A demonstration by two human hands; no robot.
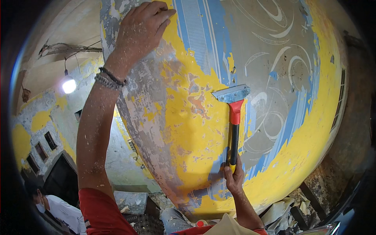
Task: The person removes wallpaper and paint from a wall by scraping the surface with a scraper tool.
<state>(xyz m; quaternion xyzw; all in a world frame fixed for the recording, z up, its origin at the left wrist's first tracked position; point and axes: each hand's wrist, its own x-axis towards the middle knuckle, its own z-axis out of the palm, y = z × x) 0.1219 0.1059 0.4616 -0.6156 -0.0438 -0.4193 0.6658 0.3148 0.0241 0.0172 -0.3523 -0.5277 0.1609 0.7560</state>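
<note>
My right hand [235,179] is closed around the lower end of a long-handled scraper [234,117] with a red and black handle. Its metal head [234,93] lies at the wall, where yellow paint [188,129] borders grey-brown patterned wallpaper [270,88] with blue stripes. At the upper left, my left hand [149,26] is raised against the wall, fingers bent near the top edge of the yellow paint; whether anything is between its fingertips cannot be told. Bare, patchy grey plaster [141,97] shows below it. Small flakes cling to both arms.
A lit bulb [69,85] hangs at the left. A person in a white shirt and face mask [63,211] is at the lower left. Below stand a dusty box [130,201] and a dark crate [139,224]. Peeled sheets [277,214] lie in a heap at lower right.
</note>
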